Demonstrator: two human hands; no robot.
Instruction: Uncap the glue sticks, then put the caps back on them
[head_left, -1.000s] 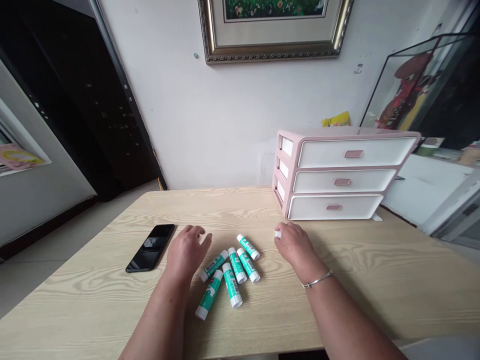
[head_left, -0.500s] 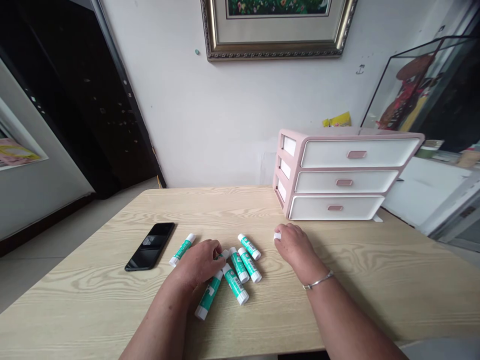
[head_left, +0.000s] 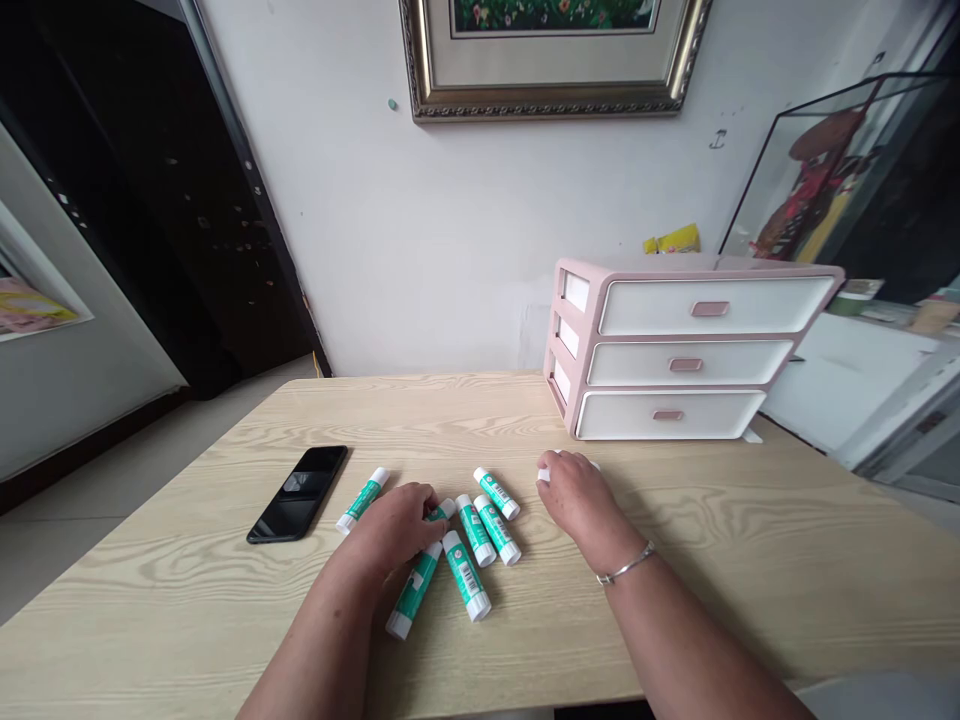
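Loose glue sticks (head_left: 466,577) lie on the surface (head_left: 562,650) either side of the left grip (head_left: 405,520), seemingly for easy reach. It pinches another stick (head_left: 445,509), likely against rolling; farther, the right grip (head_left: 576,490) wraps a mostly hidden white-ended object (head_left: 544,475).

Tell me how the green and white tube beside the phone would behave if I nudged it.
That tube would probably roll, being round and lying on its side on the tabletop. It looks stiff, judging by its straight outline. A push leftward could bring it against the phone, which lies close by.
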